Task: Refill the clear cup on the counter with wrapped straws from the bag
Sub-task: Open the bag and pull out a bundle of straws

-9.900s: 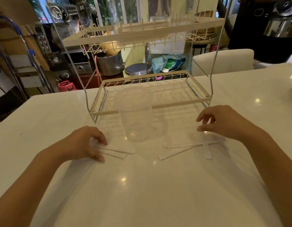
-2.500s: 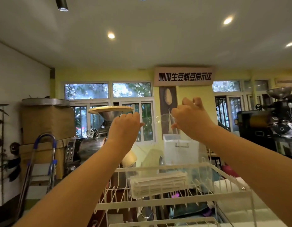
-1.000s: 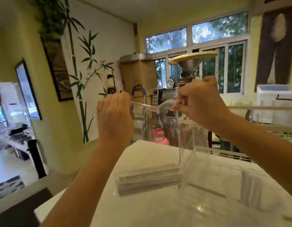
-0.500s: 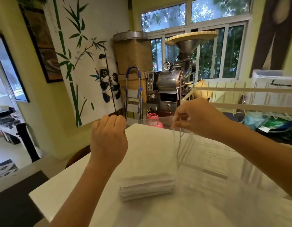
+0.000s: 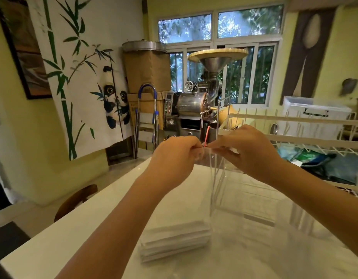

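I hold a clear plastic bag [image 5: 230, 198] up over the white counter [image 5: 77, 238]. My left hand [image 5: 174, 158] and my right hand [image 5: 248, 152] pinch its top edge, close together, knuckles towards me. A stack of white wrapped straws [image 5: 174, 240] lies in the bottom of the bag, at counter level. The clear cup is not in view.
A cream wire dish rack [image 5: 294, 129] stands on the counter to the right, behind my right arm. Beyond the counter's far edge are a metal coffee roaster [image 5: 194, 105], a blue-handled step ladder [image 5: 147, 117] and a dark chair [image 5: 77, 200] at the left.
My hands have come together at the bag's top edge; half a second ago they were apart. The view has tilted a little down. Earlier I took the bag off the rack's upper shelf.
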